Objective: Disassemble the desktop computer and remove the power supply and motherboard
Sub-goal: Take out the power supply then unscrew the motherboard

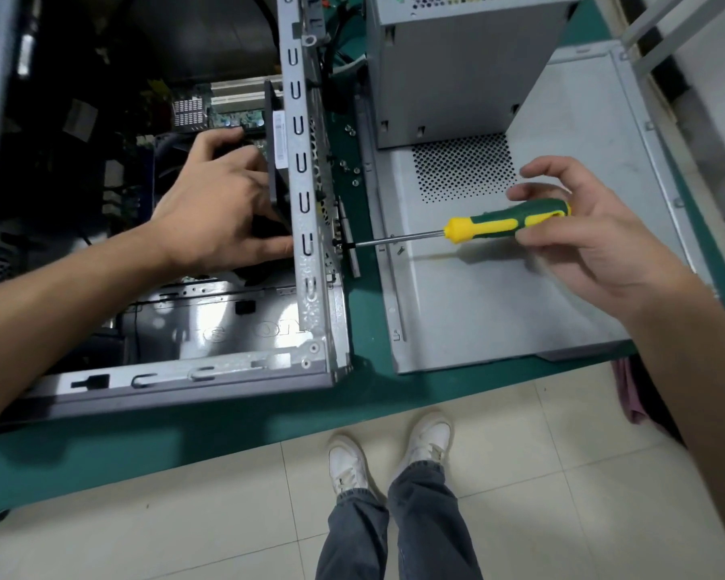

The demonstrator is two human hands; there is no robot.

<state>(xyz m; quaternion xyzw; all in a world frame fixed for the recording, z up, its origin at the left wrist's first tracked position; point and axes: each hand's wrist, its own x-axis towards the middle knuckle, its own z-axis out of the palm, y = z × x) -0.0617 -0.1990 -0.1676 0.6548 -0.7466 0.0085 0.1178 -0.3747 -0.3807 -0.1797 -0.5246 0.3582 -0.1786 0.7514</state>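
Your left hand (222,203) covers most of the black fan (278,161) inside the case (310,228), so its fingertips are out of sight. The case interior at upper left is dark and blurred. The power supply (457,64) is cut off by the top edge. The screw at the screwdriver (469,228) tip is too small to make out.

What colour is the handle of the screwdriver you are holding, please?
Green and yellow, seen in the head view: screwdriver held in the right hand.
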